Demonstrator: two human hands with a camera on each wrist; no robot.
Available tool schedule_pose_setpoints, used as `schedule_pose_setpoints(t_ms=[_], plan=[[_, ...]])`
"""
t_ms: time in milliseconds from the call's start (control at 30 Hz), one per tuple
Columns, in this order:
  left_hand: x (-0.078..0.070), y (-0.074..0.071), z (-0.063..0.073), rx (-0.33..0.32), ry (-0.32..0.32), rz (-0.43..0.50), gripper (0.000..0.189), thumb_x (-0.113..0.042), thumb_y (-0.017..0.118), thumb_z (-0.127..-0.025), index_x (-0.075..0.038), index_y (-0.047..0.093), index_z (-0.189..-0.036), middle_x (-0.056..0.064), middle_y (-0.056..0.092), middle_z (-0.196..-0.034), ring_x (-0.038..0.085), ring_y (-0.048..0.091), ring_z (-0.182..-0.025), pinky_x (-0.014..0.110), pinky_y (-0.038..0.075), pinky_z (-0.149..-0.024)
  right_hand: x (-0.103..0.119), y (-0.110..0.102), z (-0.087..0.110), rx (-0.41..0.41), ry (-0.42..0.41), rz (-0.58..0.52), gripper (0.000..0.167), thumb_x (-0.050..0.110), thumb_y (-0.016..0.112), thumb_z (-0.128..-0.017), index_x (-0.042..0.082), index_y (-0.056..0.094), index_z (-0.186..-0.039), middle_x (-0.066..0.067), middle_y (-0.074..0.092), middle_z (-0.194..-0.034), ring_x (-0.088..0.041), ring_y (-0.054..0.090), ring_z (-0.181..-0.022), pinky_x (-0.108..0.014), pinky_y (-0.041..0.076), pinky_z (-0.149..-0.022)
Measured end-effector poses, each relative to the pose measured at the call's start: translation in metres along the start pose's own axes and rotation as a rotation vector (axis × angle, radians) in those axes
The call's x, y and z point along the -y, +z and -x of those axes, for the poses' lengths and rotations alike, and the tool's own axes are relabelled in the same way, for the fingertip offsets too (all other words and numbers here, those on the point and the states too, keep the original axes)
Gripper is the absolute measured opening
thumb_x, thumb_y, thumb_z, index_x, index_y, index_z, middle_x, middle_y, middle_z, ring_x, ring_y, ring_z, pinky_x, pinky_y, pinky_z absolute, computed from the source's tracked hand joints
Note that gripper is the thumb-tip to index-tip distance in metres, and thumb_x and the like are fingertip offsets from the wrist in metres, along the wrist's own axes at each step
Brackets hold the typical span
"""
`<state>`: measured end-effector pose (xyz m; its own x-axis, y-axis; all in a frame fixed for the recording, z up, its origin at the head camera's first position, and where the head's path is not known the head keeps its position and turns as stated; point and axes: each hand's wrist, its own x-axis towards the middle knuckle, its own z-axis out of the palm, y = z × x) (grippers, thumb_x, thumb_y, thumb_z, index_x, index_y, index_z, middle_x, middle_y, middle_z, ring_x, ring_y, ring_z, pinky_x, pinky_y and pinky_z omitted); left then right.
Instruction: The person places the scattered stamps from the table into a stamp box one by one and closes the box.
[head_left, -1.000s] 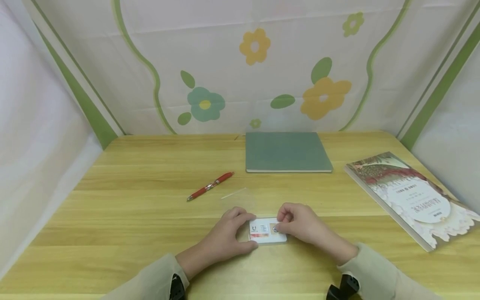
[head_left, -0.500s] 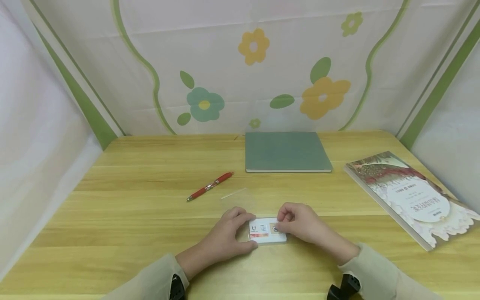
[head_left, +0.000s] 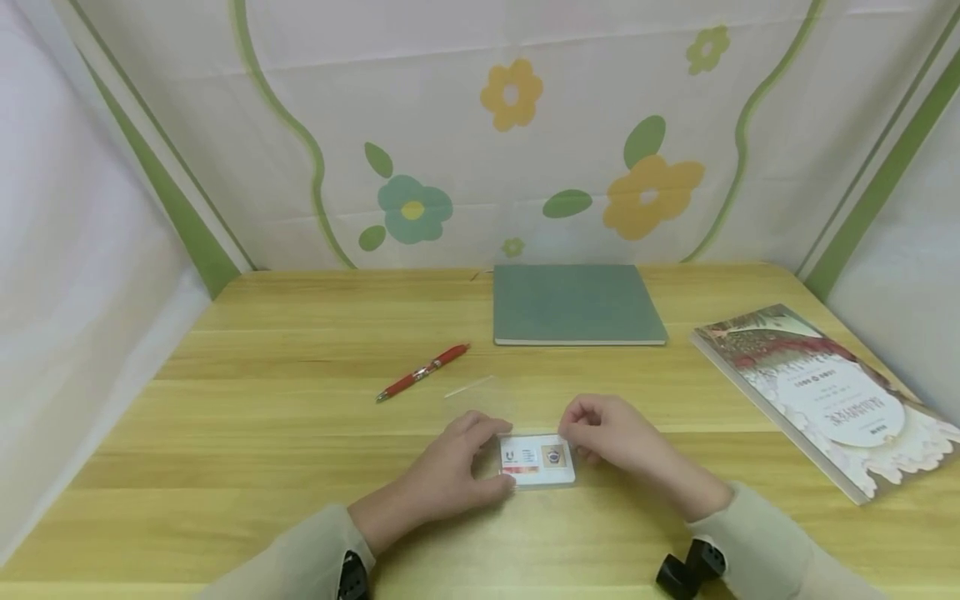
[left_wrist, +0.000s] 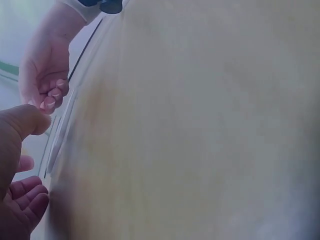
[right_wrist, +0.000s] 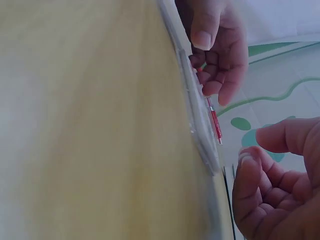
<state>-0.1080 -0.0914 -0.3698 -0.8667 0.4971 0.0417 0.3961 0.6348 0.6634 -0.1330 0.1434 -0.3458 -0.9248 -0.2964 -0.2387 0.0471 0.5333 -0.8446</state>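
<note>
White card (head_left: 537, 461): lay flat on the desk (head_left: 262, 375), nr its close edge & approx. mid-width, w/ L hand (head_left: 456, 465) at its left end & R hand (head_left: 617, 437) at its right; bore a logo, sm. text, an orange-red strip & a sq. pic twd the right end.

L hand: thumb & index stood well apart, curved about the card's left end, index at upper left corner, thumb at lower left; it held the card by those edges.

R hand: thumb & index were nearly tip to tip by the card's upper right corner, other fingers curled in; couldn't tell if anything was pinched btwn the tips.

Red pen (head_left: 422, 372): lay at a slant, beyond the L hand.

Pale thin line (head_left: 469, 387): btwn pen & L hand; too faint to tell what it was.

Green book (head_left: 577, 304): lay flat at the back, beyond the card, nr the backdrop (head_left: 442, 108).

Illustrated book (head_left: 832, 400): lay angled at far right, cover up, w/ white oval label, well apart from R hand.

Sleeves (head_left: 296, 558): pale, both arms, w/ black devices (head_left: 690, 571) at the wrists.

Backdrop: white, w/ yellow & teal flowers, green leaves & wavy lines.
</note>
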Motion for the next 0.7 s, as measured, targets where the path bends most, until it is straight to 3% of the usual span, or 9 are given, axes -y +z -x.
schedule_pose_setpoints(t_ms=[200, 367, 700], plan=[[-0.003, -0.009, 0.001, -0.027, 0.009, -0.015, 0.054, -0.028, 0.07, -0.078, -0.014, 0.053, -0.127, -0.002, 0.051, -0.113, 0.011, 0.049, -0.092, 0.027, 0.045, -0.08, 0.006, -0.007, -0.002, 0.023, -0.022, -0.039, 0.015, 0.017, 0.059, -0.088, 0.003, 0.059, -0.094, -0.005, 0.053, -0.073, -0.017, 0.05, -0.066, -0.03, 0.045, -0.057], [-0.002, -0.021, 0.002, -0.104, 0.021, -0.042, 0.051, -0.023, 0.07, -0.08, -0.012, 0.052, -0.127, 0.002, 0.053, -0.114, 0.015, 0.052, -0.094, 0.032, 0.047, -0.079, 0.012, -0.014, -0.01, 0.029, -0.044, -0.035, 0.017, 0.019, 0.059, -0.089, 0.004, 0.059, -0.095, -0.007, 0.055, -0.078, -0.019, 0.051, -0.068, -0.03, 0.045, -0.06], [0.01, -0.04, 0.003, -0.207, -0.049, -0.042, 0.052, -0.017, 0.073, -0.079, -0.009, 0.054, -0.126, 0.005, 0.055, -0.119, 0.022, 0.056, -0.102, 0.037, 0.049, -0.082, 0.018, -0.021, -0.04, 0.058, -0.109, -0.007, 0.019, 0.02, 0.06, -0.089, 0.003, 0.06, -0.097, -0.007, 0.057, -0.082, -0.02, 0.054, -0.073, -0.033, 0.048, -0.067]])
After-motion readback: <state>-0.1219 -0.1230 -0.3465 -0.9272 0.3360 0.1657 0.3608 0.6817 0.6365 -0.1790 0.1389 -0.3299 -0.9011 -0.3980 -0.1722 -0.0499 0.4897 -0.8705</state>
